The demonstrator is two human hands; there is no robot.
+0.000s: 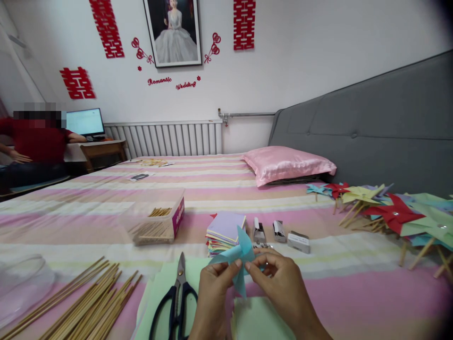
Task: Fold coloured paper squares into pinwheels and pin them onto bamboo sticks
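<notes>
My left hand [214,283] and my right hand [279,278] meet low in the middle of the view, both pinching a light blue folded paper pinwheel [238,257] at its centre. Its flaps stick up and down between my fingers. Just beyond it lies a stack of coloured paper squares [225,231] with a lilac sheet on top. Black-handled scissors [177,297] lie on a pale green sheet [159,288] to the left of my left hand.
Wooden sticks [88,302] lie loose at the lower left, more in a clear box [157,224]. Small metal staplers and a box [281,233] sit behind my hands. Finished pinwheels [392,212] pile at right by a pink pillow [286,163]. A person in red [35,146] sits far left.
</notes>
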